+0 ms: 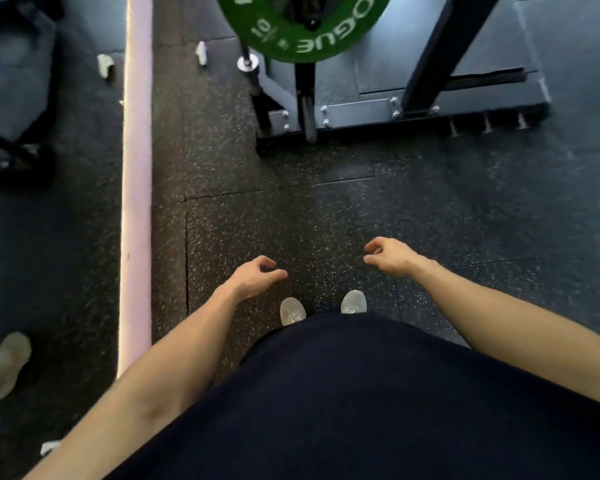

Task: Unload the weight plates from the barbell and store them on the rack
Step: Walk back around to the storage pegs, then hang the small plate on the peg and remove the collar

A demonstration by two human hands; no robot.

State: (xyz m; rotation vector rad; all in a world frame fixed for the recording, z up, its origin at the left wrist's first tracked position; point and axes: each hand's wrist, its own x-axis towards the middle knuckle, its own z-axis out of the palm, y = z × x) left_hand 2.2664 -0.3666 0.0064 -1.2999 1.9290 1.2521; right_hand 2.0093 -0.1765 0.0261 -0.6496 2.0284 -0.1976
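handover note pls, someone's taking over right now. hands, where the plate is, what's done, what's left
Left hand: loosely curled, holding nothing, out over the floor.
Right hand: same, loosely curled and empty.
Green plate: at the top edge of the view, above the rack base; what it hangs on is cut off, so I cannot tell if it is loaded or already stored.
Done: nothing confirmable from this view.
Left: step up to the green plate, check its mount, and move it to storage if needed. Other plates are out of view.

Head camera looks steeply down from standing height at the floor [326, 202] ahead.
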